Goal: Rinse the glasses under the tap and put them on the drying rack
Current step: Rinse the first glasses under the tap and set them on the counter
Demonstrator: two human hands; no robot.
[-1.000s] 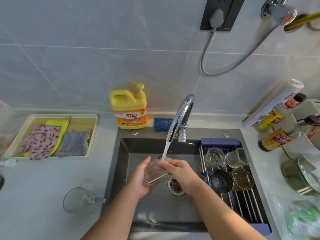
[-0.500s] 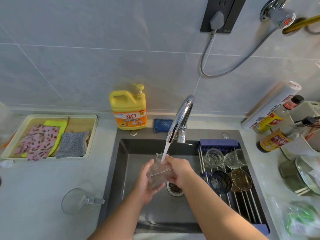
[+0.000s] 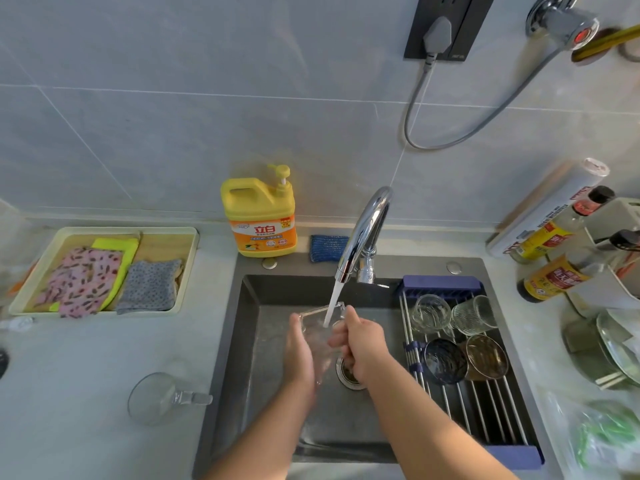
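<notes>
Your left hand [image 3: 299, 351] and right hand [image 3: 363, 341] both grip one glass [image 3: 320, 336] under the tap [image 3: 363, 233], above the sink [image 3: 266, 341].

Yellow soap bottle [image 3: 259, 216] with orange label, blue sponge [image 3: 327, 248], pink patterned cloth [image 3: 81, 280], dark grey sink [image 3: 263, 296].

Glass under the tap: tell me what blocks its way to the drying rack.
Nothing visible. The glass, held by the left hand and right hand, sits beside the drying rack. Four glasses fill its far end; the near rails are bare.
</notes>
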